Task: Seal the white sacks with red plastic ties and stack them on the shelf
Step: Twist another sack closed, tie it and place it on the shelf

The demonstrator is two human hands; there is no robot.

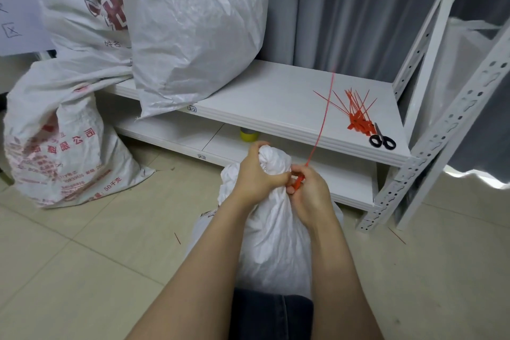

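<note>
A white sack (273,243) stands on the floor between my arms, its neck bunched together. My left hand (256,174) grips the gathered neck just under the twisted top. My right hand (309,193) pinches the head of a red plastic tie (321,130) at the neck; the tie's long tail rises up and to the right over the shelf. A bundle of spare red ties (357,116) lies on the white shelf board (276,96). A filled white sack (193,33) sits on the shelf's left part.
Black-handled scissors (382,141) lie beside the spare ties. Two printed white sacks (60,146) lean at the left, one on the floor, one above it. A yellow tape roll (248,135) sits under the shelf board. White perforated uprights (441,132) stand at right. Cut tie scraps litter the tiles.
</note>
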